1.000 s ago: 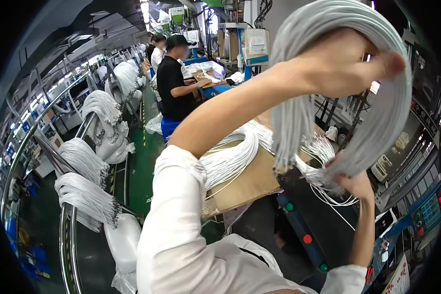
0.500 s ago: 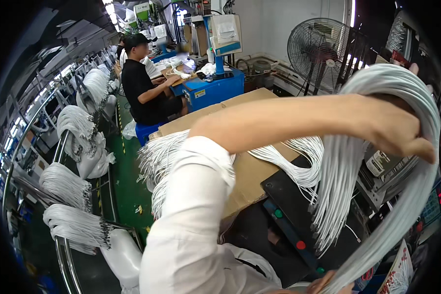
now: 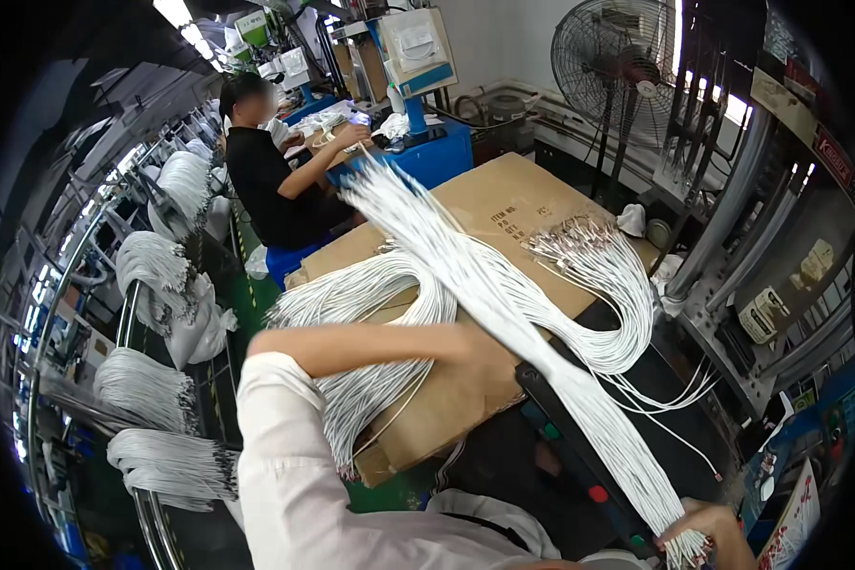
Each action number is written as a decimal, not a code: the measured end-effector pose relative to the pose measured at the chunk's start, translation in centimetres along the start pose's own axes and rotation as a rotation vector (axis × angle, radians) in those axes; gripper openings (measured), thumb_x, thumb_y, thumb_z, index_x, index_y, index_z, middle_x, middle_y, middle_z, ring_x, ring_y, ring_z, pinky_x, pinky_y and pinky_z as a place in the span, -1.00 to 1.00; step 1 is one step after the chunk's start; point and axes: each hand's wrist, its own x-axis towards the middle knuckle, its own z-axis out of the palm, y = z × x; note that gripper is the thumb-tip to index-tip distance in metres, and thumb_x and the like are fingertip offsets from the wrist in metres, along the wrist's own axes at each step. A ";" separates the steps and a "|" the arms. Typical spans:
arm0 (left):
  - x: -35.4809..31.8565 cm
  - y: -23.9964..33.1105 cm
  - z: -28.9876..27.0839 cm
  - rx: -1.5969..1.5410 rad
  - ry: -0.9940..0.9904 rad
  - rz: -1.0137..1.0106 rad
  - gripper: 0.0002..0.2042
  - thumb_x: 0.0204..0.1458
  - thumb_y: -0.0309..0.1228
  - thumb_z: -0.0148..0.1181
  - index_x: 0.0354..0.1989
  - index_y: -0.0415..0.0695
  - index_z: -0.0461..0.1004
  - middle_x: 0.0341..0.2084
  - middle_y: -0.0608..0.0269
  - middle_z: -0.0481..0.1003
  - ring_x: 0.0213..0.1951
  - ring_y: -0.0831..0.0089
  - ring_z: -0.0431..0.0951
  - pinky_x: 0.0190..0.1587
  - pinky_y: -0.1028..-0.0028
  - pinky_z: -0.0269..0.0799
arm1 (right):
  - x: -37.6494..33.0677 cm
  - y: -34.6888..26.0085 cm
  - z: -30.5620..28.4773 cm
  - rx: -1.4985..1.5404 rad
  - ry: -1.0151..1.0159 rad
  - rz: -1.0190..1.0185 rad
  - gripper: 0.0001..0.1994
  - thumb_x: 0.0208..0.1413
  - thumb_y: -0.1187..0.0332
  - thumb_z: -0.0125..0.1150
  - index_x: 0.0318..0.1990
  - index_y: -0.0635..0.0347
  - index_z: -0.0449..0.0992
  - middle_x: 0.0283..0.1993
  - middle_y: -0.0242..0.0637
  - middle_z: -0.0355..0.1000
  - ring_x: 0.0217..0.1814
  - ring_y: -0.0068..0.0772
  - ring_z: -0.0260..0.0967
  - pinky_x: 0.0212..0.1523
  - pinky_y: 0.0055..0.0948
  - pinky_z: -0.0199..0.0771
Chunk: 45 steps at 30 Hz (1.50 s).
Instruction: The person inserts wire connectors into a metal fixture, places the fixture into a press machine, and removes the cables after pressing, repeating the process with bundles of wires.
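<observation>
A long bundle of white cables [image 3: 594, 404] stretches diagonally over the cardboard-covered table. Around its near end, at lower right, my right hand [image 3: 711, 525] is closed, with cable tips poking out beyond the fingers. My left hand [image 3: 484, 366] is smeared by motion beside the middle of the bundle; its fingers are not clear. The far end of the bundle fans out toward the seated co-worker. Underneath and to the left lies a second curved cable bundle [image 3: 351, 294], and a third looped bundle [image 3: 632, 323] rests at the right.
Cardboard [image 3: 518, 185] covers the table. A dark machine edge with coloured buttons [image 3: 597, 494] is close to me. Metal machine columns [image 3: 722, 228] stand right, a caged fan [image 3: 613, 57] behind. Cable bundles hang on a rack [image 3: 128, 318] at left. A co-worker [image 3: 266, 180] sits at a blue bench.
The bundle, earlier looped high over my left arm at the right, now lies stretched across the table. My left hand has come down and leftward; my right hand still grips the near end.
</observation>
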 end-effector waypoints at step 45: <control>16.3 -8.7 7.6 0.325 0.976 0.483 -0.68 0.01 -0.27 0.24 -0.73 -0.09 0.41 -0.66 0.27 0.35 -0.54 0.30 0.41 -0.47 0.37 0.32 | 9.0 -14.7 13.0 3.197 -2.864 1.783 0.03 -0.32 0.43 0.38 0.41 0.40 -0.02 0.40 0.15 0.07 0.46 0.15 0.02 0.39 0.08 0.04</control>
